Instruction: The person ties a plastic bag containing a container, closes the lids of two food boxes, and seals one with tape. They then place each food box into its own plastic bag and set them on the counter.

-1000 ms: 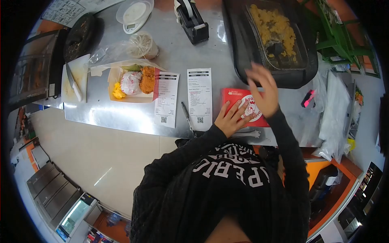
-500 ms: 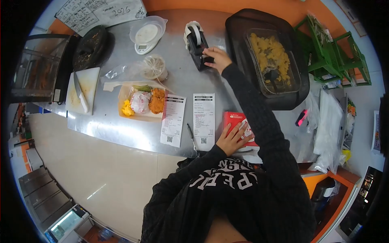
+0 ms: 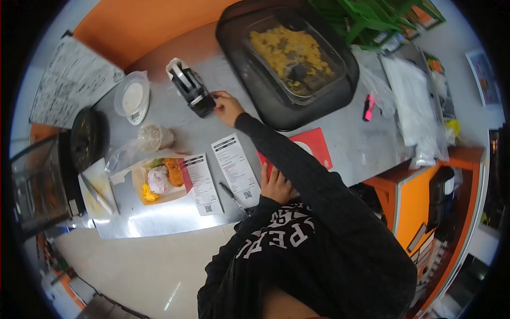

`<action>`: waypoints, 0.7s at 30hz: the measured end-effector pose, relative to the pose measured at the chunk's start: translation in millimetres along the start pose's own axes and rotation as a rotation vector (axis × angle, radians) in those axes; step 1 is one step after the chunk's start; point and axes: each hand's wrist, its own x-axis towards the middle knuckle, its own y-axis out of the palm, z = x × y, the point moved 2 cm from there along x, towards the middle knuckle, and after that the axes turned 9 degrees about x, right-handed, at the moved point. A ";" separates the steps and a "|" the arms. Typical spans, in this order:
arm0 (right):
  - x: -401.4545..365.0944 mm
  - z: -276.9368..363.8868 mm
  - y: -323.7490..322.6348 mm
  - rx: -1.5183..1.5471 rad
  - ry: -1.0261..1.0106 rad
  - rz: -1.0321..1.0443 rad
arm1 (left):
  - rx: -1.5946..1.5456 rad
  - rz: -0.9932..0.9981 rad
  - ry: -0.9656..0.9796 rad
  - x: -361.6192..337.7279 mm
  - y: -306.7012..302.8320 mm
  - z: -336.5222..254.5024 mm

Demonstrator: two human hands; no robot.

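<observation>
My right hand [image 3: 227, 108] is at the front end of a black tape dispenser [image 3: 192, 91] with a roll in it. Its fingers are closed in a pinch there; whatever lies between them is too small to make out. My left hand [image 3: 277, 186] rests with its fingers flat on the near edge of a red box [image 3: 320, 146] with white print, partly covered by my right sleeve. Left of it lie two printed receipts [image 3: 235, 165] and a pen [image 3: 232, 195]. An open food box [image 3: 139, 183] holds rice in a wrapper, fried chicken and something yellow.
A dark tray [image 3: 241, 69] carries a clear container of yellow food at the back. Further left stand a bagged cup [image 3: 155, 137], a kitchen scale [image 3: 137, 115] and a cutting board [image 3: 90, 204] with a knife. Plastic bags [image 3: 411, 101] and a pink marker [image 3: 368, 108] lie right.
The view has turned, shifting the counter's contents leftward in the picture. My right hand stays at the tape dispenser's front end, and my left hand remains on the red box, nearer its edge.
</observation>
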 end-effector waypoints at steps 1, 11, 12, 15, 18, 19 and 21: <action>-5.1 1.1 -1.6 -0.075 -0.019 -0.010 | -0.010 0.046 0.001 -1.5 -2.7 -1.3; -119.2 186.4 -156.2 0.256 0.474 0.069 | 0.036 0.014 -0.062 19.1 -19.2 -5.6; -146.2 193.2 -163.7 0.210 0.563 0.053 | 0.036 0.019 -0.068 17.3 -16.5 -6.2; -216.4 181.1 -168.2 0.268 0.762 -0.040 | 0.070 0.034 -0.077 14.2 -11.9 -9.0; -251.3 169.4 -160.4 0.321 0.823 -0.233 | 0.102 0.036 -0.031 12.0 -12.3 -8.0; -254.6 166.0 -157.5 0.324 0.794 -0.272 | 0.104 0.029 -0.028 12.6 -12.0 -8.5; -260.0 161.9 -151.6 0.330 0.739 -0.346 | 0.109 0.019 -0.027 13.1 -13.5 -10.4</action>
